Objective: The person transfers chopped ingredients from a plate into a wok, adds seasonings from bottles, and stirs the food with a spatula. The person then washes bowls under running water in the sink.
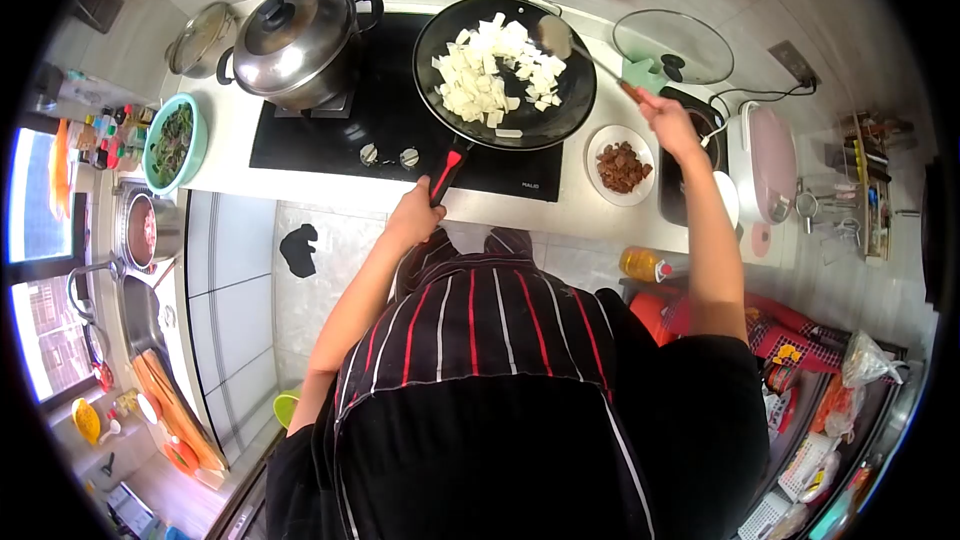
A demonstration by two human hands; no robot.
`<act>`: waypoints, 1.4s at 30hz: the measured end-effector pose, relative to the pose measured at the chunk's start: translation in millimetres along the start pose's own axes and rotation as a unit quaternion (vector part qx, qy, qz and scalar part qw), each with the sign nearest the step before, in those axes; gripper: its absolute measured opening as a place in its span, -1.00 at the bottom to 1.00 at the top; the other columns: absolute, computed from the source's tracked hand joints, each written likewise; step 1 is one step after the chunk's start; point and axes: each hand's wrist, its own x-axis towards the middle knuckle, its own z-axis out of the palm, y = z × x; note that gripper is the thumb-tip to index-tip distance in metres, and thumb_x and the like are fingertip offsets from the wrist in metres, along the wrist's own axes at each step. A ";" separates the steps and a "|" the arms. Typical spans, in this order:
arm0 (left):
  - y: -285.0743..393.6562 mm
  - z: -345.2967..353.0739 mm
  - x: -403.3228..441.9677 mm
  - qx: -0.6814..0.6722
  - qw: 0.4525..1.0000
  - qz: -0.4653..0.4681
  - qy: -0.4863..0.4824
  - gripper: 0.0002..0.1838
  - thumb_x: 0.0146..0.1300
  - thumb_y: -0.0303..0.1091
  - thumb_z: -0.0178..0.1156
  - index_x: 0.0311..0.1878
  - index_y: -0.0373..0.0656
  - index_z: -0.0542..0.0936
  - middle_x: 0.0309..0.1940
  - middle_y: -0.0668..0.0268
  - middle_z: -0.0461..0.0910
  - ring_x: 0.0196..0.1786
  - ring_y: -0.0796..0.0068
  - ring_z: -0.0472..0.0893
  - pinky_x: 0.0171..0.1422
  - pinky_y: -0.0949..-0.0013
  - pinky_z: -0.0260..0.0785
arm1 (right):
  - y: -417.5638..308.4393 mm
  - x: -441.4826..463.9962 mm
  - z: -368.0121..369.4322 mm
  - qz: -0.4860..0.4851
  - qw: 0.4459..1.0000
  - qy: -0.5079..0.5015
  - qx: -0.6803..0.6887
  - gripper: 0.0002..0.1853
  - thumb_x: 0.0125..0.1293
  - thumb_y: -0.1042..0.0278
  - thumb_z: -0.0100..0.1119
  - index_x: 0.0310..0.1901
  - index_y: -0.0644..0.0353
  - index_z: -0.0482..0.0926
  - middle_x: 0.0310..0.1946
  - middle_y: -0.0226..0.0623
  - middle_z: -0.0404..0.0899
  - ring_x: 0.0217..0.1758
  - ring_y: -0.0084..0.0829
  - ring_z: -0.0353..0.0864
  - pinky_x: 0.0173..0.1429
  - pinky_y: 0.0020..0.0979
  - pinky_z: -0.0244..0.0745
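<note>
A black wok (548,128) stands on the right part of the dark cooktop, with chopped white vegetable pieces (475,80) spread in it. My left hand (413,214) is closed around the wok's red-and-black handle (446,172). In my right hand (670,124) is the brown grip of a spatula (598,62). Its blurred head is at the wok's right side, beside the white pieces. A white plate (599,187) of brown meat-like chunks (622,167) sits on the counter below my right forearm.
A lidded steel pot (300,48) occupies the cooktop's left side. Leafy greens fill a turquoise bowl (199,155) at the far left. A glass lid (690,38) rests behind my right hand, near a pink-lidded appliance (770,160). An oil bottle (643,264) stands below the counter edge.
</note>
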 end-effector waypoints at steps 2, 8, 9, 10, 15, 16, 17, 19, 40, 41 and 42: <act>2.3 -0.8 -2.0 0.010 1.000 -0.006 0.000 -0.54 0.11 -0.45 0.15 0.07 -0.36 0.28 -0.55 0.00 0.55 -0.66 0.19 0.57 -0.59 0.22 0.40 | -48.8 -21.3 12.2 0.157 0.971 -0.073 0.164 -0.57 0.36 0.13 0.09 0.25 -0.16 0.49 -0.59 -0.61 0.28 -0.67 -0.71 0.11 -0.64 -0.60 -0.02; 9.4 -3.6 -5.9 -0.002 1.000 -0.008 0.002 -0.58 0.12 -0.48 0.16 0.03 -0.36 0.30 -0.57 0.00 0.56 -0.64 0.16 0.59 -0.53 0.19 0.42 | -52.3 -38.0 67.3 -0.002 0.978 -0.127 0.167 -0.58 0.39 0.25 0.05 0.27 -0.08 0.47 -0.61 -0.53 0.34 -0.62 -0.64 0.24 -0.50 -0.53 0.16; 10.0 -3.5 -6.3 -0.004 1.000 -0.013 -0.002 -0.59 0.12 -0.48 0.16 0.02 -0.35 0.31 -0.57 0.00 0.56 -0.64 0.16 0.59 -0.53 0.19 0.42 | -54.3 -50.7 64.0 -0.036 0.987 -0.106 0.119 -0.58 0.39 0.29 0.05 0.28 -0.06 0.46 -0.60 -0.55 0.30 -0.58 -0.64 0.24 -0.45 -0.54 0.20; 9.8 -3.1 -6.5 -0.003 1.000 -0.014 -0.002 -0.60 0.12 -0.48 0.16 0.01 -0.35 0.31 -0.57 0.00 0.56 -0.64 0.16 0.58 -0.53 0.19 0.42 | -61.7 -67.4 53.6 -0.070 0.992 -0.083 0.069 -0.58 0.40 0.32 0.04 0.28 -0.05 0.46 -0.59 -0.57 0.26 -0.55 -0.64 0.23 -0.41 -0.56 0.23; 6.6 -0.5 -2.1 -0.001 1.000 -0.006 0.009 -0.64 0.12 -0.48 0.17 -0.03 -0.33 0.32 -0.58 0.03 0.55 -0.66 0.18 0.57 -0.52 0.21 0.42 | -90.0 -125.2 33.1 -0.079 0.991 -0.100 -0.044 -0.57 0.35 0.25 0.06 0.25 -0.28 0.46 -0.51 -0.15 0.54 -0.48 -0.30 0.51 -0.27 -0.33 0.39; 7.5 -0.3 -2.1 -0.002 1.000 -0.010 0.007 -0.64 0.12 -0.48 0.17 -0.03 -0.33 0.32 -0.58 0.03 0.55 -0.66 0.18 0.57 -0.52 0.20 0.42 | -87.1 -125.8 42.0 -0.087 0.990 -0.087 -0.072 -0.57 0.35 0.24 0.05 0.25 -0.30 0.46 -0.49 -0.12 0.56 -0.45 -0.22 0.54 -0.25 -0.28 0.41; 8.8 -0.7 -2.6 -0.004 1.000 -0.014 0.005 -0.64 0.12 -0.48 0.17 -0.03 -0.33 0.33 -0.57 0.02 0.55 -0.66 0.17 0.57 -0.52 0.20 0.43 | -81.6 -125.3 49.8 -0.097 0.987 -0.075 -0.100 -0.58 0.35 0.23 0.05 0.24 -0.32 0.47 -0.46 -0.08 0.58 -0.42 -0.15 0.58 -0.24 -0.24 0.43; 11.4 -2.2 -6.0 -0.006 1.000 -0.021 0.001 -0.64 0.12 -0.48 0.17 -0.03 -0.33 0.33 -0.57 0.01 0.56 -0.65 0.17 0.58 -0.51 0.19 0.43 | -66.3 -106.4 57.5 -0.092 0.987 -0.017 -0.128 -0.59 0.34 0.22 0.06 0.23 -0.32 0.48 -0.44 -0.05 0.57 -0.38 -0.09 0.58 -0.22 -0.20 0.43; 5.7 -2.8 -2.4 -0.083 0.995 -0.025 -0.045 -0.72 0.12 -0.49 0.19 -0.15 -0.26 0.34 -0.64 0.19 0.49 -0.74 0.38 0.49 -0.70 0.32 0.33 | -88.6 -126.1 48.2 -0.098 0.991 -0.054 -0.070 -0.58 0.35 0.22 0.06 0.24 -0.33 0.46 -0.60 -0.14 0.47 -0.54 -0.20 0.50 -0.34 -0.24 0.38; 1.3 -2.7 -0.2 -0.131 0.988 -0.031 -0.074 -0.73 0.12 -0.50 0.21 -0.17 -0.24 0.34 -0.65 0.23 0.47 -0.75 0.42 0.48 -0.72 0.34 0.32 | -81.0 -126.9 54.5 -0.102 0.989 -0.055 -0.094 -0.58 0.34 0.21 0.06 0.23 -0.35 0.47 -0.57 -0.12 0.52 -0.50 -0.16 0.54 -0.32 -0.21 0.40; -2.7 -2.8 2.1 -0.179 0.978 -0.035 -0.103 -0.74 0.12 -0.51 0.22 -0.19 -0.21 0.34 -0.67 0.27 0.46 -0.75 0.46 0.47 -0.73 0.36 0.30 | -75.1 -127.5 59.3 -0.107 0.986 -0.055 -0.118 -0.59 0.34 0.20 0.06 0.22 -0.37 0.48 -0.54 -0.09 0.56 -0.46 -0.11 0.57 -0.30 -0.18 0.41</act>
